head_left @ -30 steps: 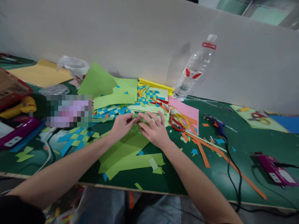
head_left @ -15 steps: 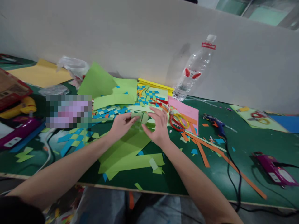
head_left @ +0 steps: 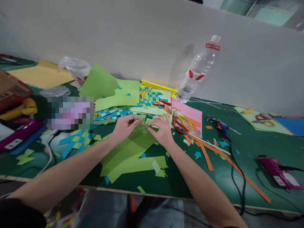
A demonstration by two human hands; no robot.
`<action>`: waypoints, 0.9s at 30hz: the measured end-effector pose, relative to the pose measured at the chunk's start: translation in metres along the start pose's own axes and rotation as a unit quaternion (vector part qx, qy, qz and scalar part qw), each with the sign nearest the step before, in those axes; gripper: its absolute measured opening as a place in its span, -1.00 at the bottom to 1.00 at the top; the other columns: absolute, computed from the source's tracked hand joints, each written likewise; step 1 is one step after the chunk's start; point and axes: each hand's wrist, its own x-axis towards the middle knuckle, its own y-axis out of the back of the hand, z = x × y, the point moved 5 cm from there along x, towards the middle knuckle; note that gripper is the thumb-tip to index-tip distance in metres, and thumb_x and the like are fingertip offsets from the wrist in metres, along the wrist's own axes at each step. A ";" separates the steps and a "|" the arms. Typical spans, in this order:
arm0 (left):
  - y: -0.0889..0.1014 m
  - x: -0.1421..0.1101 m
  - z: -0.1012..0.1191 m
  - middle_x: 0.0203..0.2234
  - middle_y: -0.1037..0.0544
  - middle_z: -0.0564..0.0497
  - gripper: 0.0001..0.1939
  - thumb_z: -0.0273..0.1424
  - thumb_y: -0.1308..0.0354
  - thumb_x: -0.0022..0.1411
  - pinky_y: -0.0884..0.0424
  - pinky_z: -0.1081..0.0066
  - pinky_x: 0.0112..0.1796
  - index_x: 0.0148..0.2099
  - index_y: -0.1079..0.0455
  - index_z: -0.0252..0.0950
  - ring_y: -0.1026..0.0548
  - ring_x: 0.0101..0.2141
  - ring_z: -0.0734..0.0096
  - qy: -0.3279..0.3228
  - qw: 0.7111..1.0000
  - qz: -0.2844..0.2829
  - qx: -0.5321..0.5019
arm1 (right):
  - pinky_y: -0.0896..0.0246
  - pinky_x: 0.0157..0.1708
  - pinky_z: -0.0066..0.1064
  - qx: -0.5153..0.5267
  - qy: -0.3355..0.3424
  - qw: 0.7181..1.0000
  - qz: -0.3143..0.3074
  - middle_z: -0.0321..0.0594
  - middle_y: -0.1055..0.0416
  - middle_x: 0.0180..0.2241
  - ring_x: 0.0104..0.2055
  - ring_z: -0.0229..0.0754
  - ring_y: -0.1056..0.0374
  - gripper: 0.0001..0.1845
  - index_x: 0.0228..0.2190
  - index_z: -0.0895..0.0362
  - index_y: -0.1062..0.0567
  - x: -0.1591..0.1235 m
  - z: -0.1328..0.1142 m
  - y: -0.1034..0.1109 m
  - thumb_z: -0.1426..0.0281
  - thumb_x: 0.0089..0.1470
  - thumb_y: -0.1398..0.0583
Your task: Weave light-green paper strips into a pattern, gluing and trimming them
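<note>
My left hand (head_left: 123, 129) is closed, thumb against fingers, on the left side of a small piece of light green paper strips (head_left: 140, 126). Opposite it, my right hand (head_left: 161, 129) pinches the right side of that piece between thumb and fingers. The strips look crossed, but their detail is blurred and partly covered by my fingers. Beneath both hands lie green paper sheets (head_left: 133, 147). Just beyond the fingers are blue and green woven paper pieces (head_left: 111, 113). Scissors with red and yellow handles (head_left: 181, 124) rest right of my right hand.
A clear plastic bottle (head_left: 198, 69) leans against the grey partition (head_left: 133, 41). Orange paper strips (head_left: 206, 155), a blue glue gun (head_left: 219, 126) and a purple power unit (head_left: 279, 172) with cables lie at the right. A pixelated object (head_left: 71, 113) and another purple device (head_left: 21, 134) are at the left.
My right hand's raised fingers have come down and curled in, with thumb and fingers now closer together on the paper strips. My left hand has hardly moved.
</note>
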 end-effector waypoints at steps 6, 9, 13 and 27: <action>-0.003 0.002 -0.003 -0.63 -0.36 0.09 -0.68 -0.15 -0.16 0.14 -0.18 0.48 -0.57 -0.48 -0.35 -0.29 -0.26 -0.60 0.51 0.034 0.997 -0.019 -0.072 | 0.05 0.16 -0.07 0.015 -0.005 1.000 0.007 -0.29 -0.52 -0.46 -0.31 -0.18 -0.43 -0.69 -0.54 0.06 -0.50 0.002 0.004 0.002 0.16 0.12 -0.18; -0.005 0.004 -0.012 -0.42 -0.53 -0.03 -0.62 -0.06 -0.14 0.16 -0.38 0.44 -0.41 -0.24 -0.45 -0.31 -0.43 -0.44 0.40 0.084 0.986 -0.021 -0.142 | -0.06 0.08 -0.12 0.021 -0.030 0.999 0.027 -0.29 -0.49 -0.50 -0.39 -0.20 -0.41 -0.63 -0.55 0.08 -0.48 0.002 0.009 0.003 0.12 0.14 -0.15; -0.010 0.005 -0.026 -0.28 -0.58 -0.12 -0.51 -0.01 -0.19 0.11 -0.46 0.32 -0.24 -0.15 -0.48 -0.34 -0.51 -0.30 0.28 0.138 0.968 -0.037 -0.206 | -0.17 0.00 -0.14 0.047 -0.088 0.994 0.039 -0.25 -0.48 -0.52 -0.39 -0.16 -0.40 -0.58 -0.58 0.08 -0.46 0.003 0.017 0.003 0.06 0.12 -0.13; -0.013 0.005 -0.031 -0.32 -0.65 -0.05 -0.68 -0.19 -0.37 -0.06 -0.48 0.35 -0.29 -0.25 -0.58 -0.25 -0.57 -0.33 0.29 0.214 0.957 -0.058 -0.185 | -0.12 -0.51 -0.46 0.329 -0.287 0.897 -0.065 -0.33 -0.32 -0.61 -0.54 -0.29 -0.22 -0.57 -0.59 0.15 -0.42 0.000 0.025 -0.006 0.02 -0.07 -0.23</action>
